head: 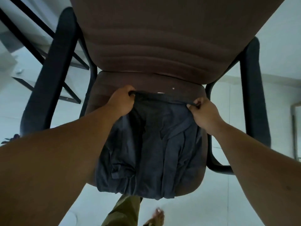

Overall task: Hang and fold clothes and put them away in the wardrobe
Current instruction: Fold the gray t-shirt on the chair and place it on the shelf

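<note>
- Head view: brown chair [151, 46], seen from above, with padded backrest and seat; black armrests along both sides; pale floor [187, 212] open all round it.
- Dark grey garment [151, 144]: lies rumpled across the seat, its near edge hanging over the seat's front lip, its far edge pulled into a line just short of the backrest.
- Left hand [121, 101]: grip closed, fingers curled round the garment's far left corner.
- Right hand [202, 110]: grip narrow, thumb and fingers pinching the far right corner; the edge runs taut between the two hands.
- Black frame [32, 41] with crossed bars: beside the left armrest, near it.
- Mirror-like panel [295, 128]: at the right edge, well apart from the chair.
- Olive trouser leg [123, 209] and bare foot [157, 216]: on the floor just before the seat's front edge.
</note>
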